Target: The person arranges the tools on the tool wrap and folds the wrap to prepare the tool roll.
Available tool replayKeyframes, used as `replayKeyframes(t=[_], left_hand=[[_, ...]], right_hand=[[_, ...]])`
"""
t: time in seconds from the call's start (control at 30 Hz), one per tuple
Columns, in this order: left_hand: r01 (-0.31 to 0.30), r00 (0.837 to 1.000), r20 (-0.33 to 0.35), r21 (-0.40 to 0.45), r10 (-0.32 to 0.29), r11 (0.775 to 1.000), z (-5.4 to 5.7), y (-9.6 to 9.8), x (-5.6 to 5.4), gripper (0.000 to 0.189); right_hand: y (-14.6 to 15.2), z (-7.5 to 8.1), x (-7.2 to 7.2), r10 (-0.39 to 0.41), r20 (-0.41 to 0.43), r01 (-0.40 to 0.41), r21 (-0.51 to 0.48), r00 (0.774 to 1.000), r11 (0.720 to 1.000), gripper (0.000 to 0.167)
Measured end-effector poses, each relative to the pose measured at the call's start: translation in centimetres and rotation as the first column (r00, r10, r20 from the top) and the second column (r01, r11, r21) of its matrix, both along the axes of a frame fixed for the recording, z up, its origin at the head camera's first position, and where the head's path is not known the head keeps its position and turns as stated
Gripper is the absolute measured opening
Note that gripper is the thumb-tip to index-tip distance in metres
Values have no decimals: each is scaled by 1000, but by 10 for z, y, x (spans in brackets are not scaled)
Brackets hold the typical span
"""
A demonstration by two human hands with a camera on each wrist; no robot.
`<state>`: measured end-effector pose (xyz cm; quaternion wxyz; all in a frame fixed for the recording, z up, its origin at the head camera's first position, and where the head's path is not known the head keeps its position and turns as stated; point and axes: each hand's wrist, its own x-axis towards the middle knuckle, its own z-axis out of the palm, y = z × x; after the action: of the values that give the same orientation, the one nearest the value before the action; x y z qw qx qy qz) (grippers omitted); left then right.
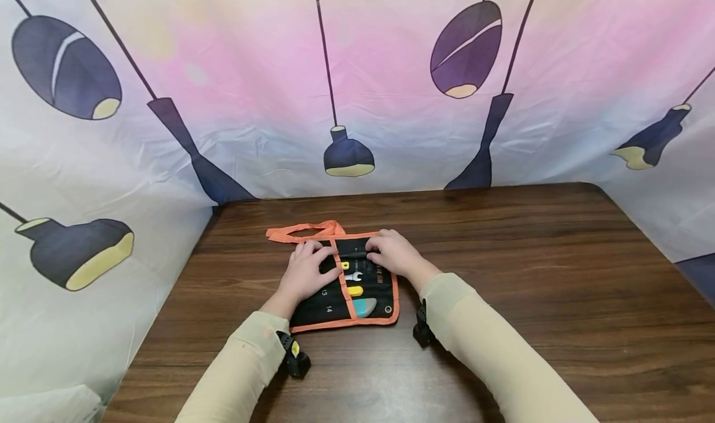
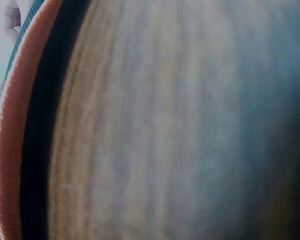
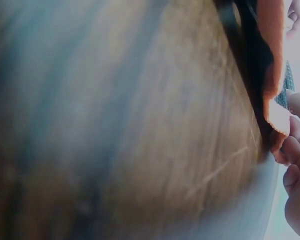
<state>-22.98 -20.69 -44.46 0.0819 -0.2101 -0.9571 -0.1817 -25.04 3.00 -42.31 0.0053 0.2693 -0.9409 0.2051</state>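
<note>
In the head view a black tool roll [image 1: 321,308] with orange trim lies spread on the table. Its pockets hold a silver open-end wrench [image 1: 354,276], a yellow-handled tool [image 1: 355,291] and a teal-and-grey tool [image 1: 365,307]. My left hand [image 1: 306,271] rests on the roll's left part, thumb near the orange pocket band. With my right hand [image 1: 395,253] I grip the far right corner; in the right wrist view fingers [image 3: 295,150] curl at the orange edge. The left wrist view shows mostly the roll's orange trim [image 2: 27,115] and blurred table.
An orange tie strap [image 1: 304,231] lies looped beyond the roll's far edge. Brown wood-grain table [image 1: 530,274] extends around it. Behind hangs a cloth backdrop [image 1: 268,69] printed with dark lamps.
</note>
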Motion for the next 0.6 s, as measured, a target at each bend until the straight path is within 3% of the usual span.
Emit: replayKeyframes(t=[0.33,0.6], left_hand=[[11,1000,10,-3,-11,1000,0,-1,1,41],[23,1000,-11,-6,-23,1000,1,-2,1,41]], right_hand=[[-8,-2,1,-57,48,57,-3,997,998,18],[-16,-2,2,-69,27,69,14,997,998,18]])
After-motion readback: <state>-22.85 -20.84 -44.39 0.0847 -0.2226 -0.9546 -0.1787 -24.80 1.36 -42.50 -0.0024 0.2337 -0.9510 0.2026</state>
